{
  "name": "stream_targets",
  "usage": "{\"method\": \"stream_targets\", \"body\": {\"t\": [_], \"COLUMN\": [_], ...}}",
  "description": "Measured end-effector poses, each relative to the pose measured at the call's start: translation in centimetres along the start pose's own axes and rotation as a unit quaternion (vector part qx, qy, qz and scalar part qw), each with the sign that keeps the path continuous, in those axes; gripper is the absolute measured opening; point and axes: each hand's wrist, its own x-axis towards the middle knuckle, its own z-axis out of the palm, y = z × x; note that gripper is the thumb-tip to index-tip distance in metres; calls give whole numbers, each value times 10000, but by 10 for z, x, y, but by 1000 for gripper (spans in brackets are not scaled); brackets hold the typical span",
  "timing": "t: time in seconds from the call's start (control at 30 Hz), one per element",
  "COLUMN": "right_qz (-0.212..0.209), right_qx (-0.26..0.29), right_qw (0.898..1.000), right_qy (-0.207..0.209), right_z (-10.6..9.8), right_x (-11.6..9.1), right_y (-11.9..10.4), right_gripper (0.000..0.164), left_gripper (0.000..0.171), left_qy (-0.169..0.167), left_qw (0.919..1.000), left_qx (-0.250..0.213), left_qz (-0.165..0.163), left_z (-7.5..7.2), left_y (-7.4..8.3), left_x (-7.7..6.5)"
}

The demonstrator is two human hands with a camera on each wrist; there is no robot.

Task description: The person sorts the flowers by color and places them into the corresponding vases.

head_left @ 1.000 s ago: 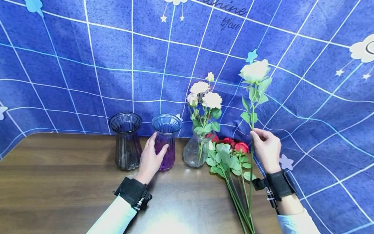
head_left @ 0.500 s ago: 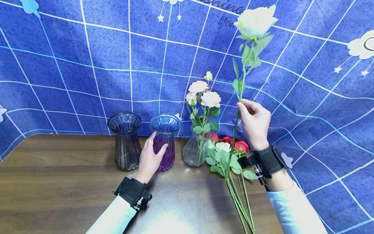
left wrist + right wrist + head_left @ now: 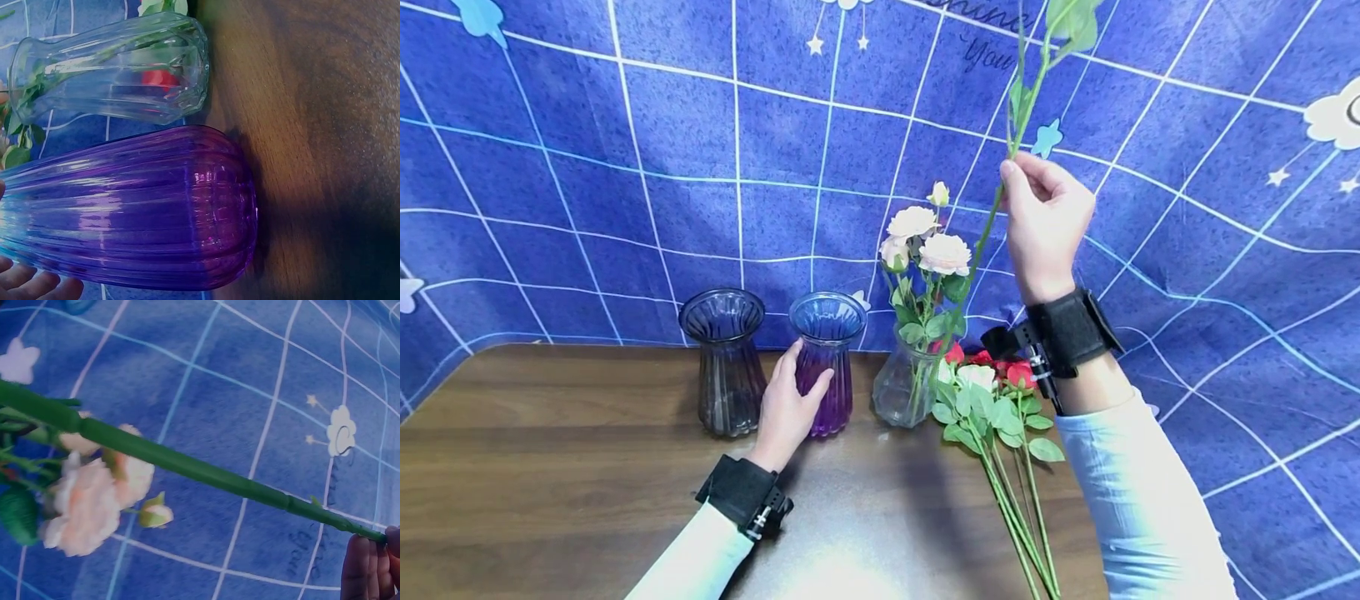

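My right hand (image 3: 1048,221) pinches a rose's long green stem (image 3: 988,229) between thumb and fingers, raised above the table. The stem slants down to the left, its lower part passing near the clear glass vase (image 3: 898,392); whether its end is inside cannot be told. Leaves show above the hand, while the bloom is out of view. Pale pink roses (image 3: 945,254) stand in the clear vase. My left hand (image 3: 786,412) holds the blue-and-purple glass vase (image 3: 837,387), fingers and thumb on either side of it. That ribbed vase (image 3: 125,212) stands upright on the table.
A dark grey glass vase (image 3: 728,383) stands left of the purple one. To the right, red roses (image 3: 1021,375) and a white rose (image 3: 977,377) lie with stems toward the front edge. Blue cloth (image 3: 685,125) hangs behind the wooden table (image 3: 587,467).
My right hand has risen and moved slightly left with the rose, whose bloom has left the top of the head view. The left hand stays on the purple vase.
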Motion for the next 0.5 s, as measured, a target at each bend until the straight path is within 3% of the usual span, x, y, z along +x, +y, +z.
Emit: {"method": "stream_targets", "body": {"t": [0.1, 0.37, 0.5], "right_qz": [30, -569, -528], "right_qx": [295, 731, 1146], "right_qw": [9995, 9950, 9906], "right_qy": [119, 372, 529], "right_z": [10, 34, 44], "right_x": [6, 13, 14], "right_y": [-10, -24, -30], "right_gripper": [14, 16, 15], "left_gripper": [68, 67, 66], "left_qy": [40, 136, 112], "left_qw": [10000, 9999, 9999], "left_qx": [-11, -84, -83], "left_qz": [36, 52, 50], "left_z": [-1, -1, 0], "left_y": [0, -1, -2], "left_x": [0, 0, 0]}}
